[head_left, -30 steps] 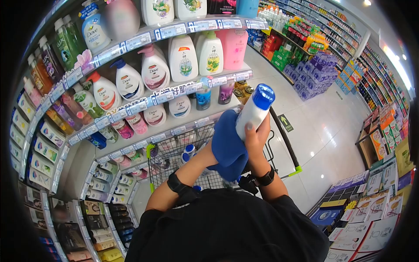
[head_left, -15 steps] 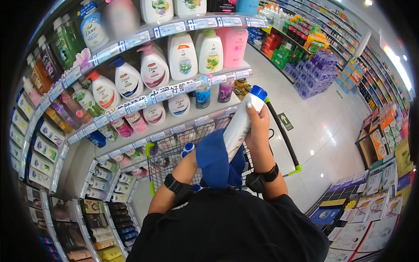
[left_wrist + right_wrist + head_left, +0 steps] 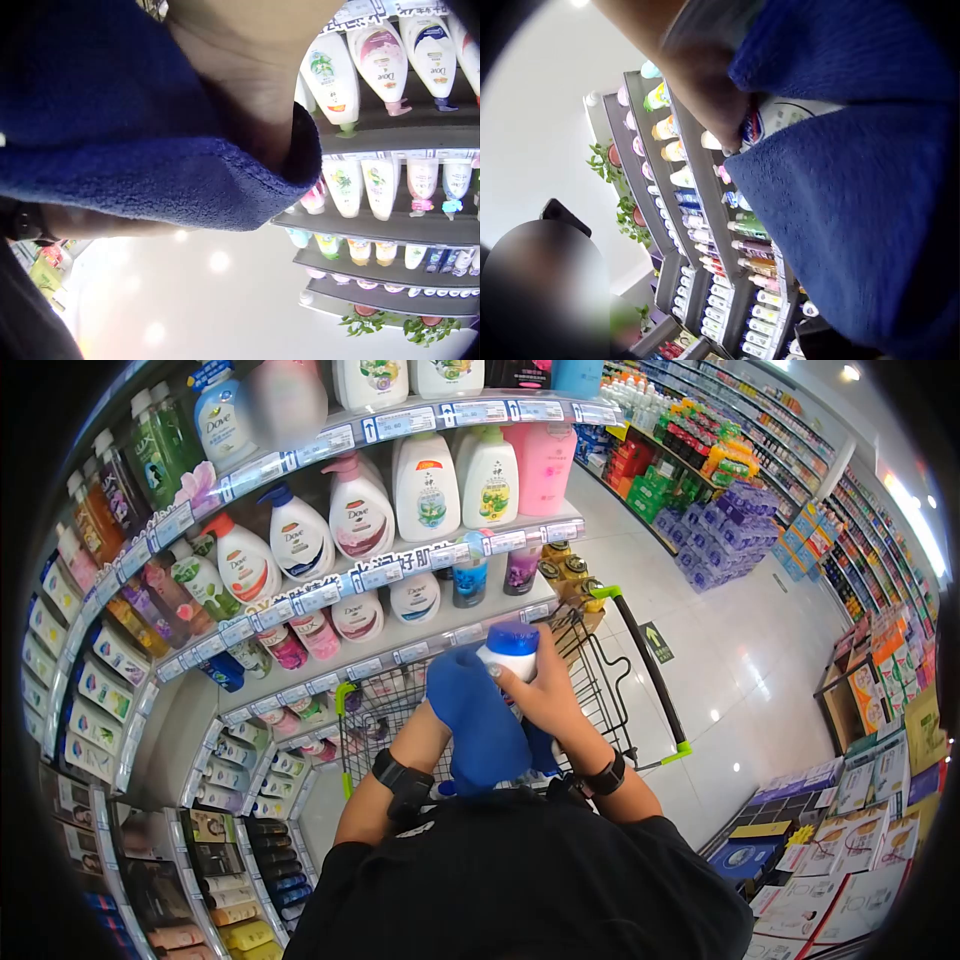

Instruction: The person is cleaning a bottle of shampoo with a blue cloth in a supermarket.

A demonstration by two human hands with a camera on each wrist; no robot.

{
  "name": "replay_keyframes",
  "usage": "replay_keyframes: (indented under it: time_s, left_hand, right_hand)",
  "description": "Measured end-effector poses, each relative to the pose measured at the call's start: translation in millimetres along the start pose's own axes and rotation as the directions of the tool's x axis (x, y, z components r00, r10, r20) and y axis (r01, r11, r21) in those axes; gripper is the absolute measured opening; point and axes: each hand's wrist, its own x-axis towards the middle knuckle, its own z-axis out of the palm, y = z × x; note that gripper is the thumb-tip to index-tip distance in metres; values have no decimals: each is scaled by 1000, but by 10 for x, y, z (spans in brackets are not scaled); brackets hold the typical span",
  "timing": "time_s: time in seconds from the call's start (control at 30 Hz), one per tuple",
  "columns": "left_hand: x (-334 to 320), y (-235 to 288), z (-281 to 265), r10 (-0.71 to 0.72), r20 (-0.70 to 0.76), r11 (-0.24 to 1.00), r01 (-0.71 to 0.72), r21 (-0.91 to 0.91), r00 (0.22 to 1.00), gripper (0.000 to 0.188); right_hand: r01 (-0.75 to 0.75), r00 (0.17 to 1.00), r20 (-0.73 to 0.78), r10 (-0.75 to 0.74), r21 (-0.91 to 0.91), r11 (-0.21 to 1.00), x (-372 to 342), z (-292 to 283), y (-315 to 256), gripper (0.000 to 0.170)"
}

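Note:
A white bottle with a blue cap (image 3: 513,639) stands tilted over the cart in the head view, its cap toward the shelves. My right hand (image 3: 548,698) grips it just below the cap, thumb across the front. A blue cloth (image 3: 478,720) wraps the bottle's left side and hangs below it. The cloth largely covers my left hand (image 3: 436,718), which holds it against the bottle; those fingers are hidden. In the right wrist view, part of the bottle's printed label (image 3: 789,114) shows between folds of the cloth.
A wire shopping cart (image 3: 605,710) with green corners stands below my hands, bottles inside it. Shelves of pump bottles (image 3: 428,488) rise in front and to the left. Stacked purple packs (image 3: 727,540) stand across the aisle; boxes (image 3: 860,860) line the lower right.
The bottle has come down and left, from raised and slanting to lower, with its cap facing the shelves. The cloth has moved up along its left side. Both hands have shifted with them.

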Motion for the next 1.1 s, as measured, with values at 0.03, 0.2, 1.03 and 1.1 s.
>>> replay_keyframes:
  time_s: [0.03,0.2,1.03,1.1]
  left_hand:
    - [-16,198,-11,-81,3,970,79,-228,997,32]
    - [59,345,-15,149,61,705,-150,693,987,31]
    - [-6,195,61,212,-123,823,-245,-513,969,55]
    - [-3,218,149,245,-123,793,-271,-546,962,56]
  right_hand:
    - [22,1000,22,-21,-19,1000,-23,18,39,49]
    - [226,973,24,-228,-262,938,-33,20,191,61]
    - [-569,820,518,243,783,251,-411,-39,220,58]
    - [-619,781,551,293,746,248,-382,-101,293,58]
